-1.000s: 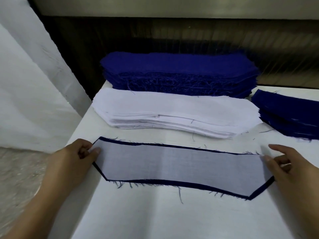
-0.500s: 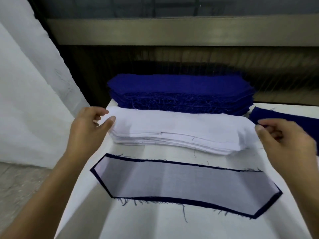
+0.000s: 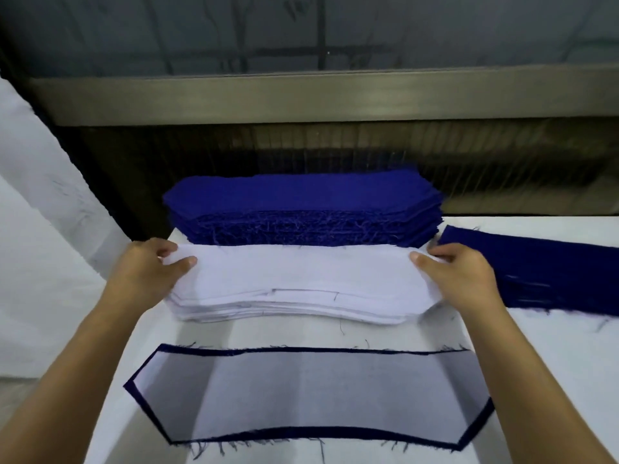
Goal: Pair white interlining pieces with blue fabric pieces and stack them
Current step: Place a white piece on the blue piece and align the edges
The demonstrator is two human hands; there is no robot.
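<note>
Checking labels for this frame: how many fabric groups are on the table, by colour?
Blue only: 2, the back blue stack and the right blue pile
White only: 1, the white interlining stack
White on blue: 1, the paired piece nearest the camera
Total: 4

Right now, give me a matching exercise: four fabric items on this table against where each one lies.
Items
1. white interlining stack
2. tall blue stack
3. paired piece
4. low blue pile

Places
a. nearest the person
b. far edge of the table
c. right side, beyond the right hand
d. pinched at its ends by left hand and right hand

Pairs: 1-d, 2-b, 3-a, 4-c.
</note>
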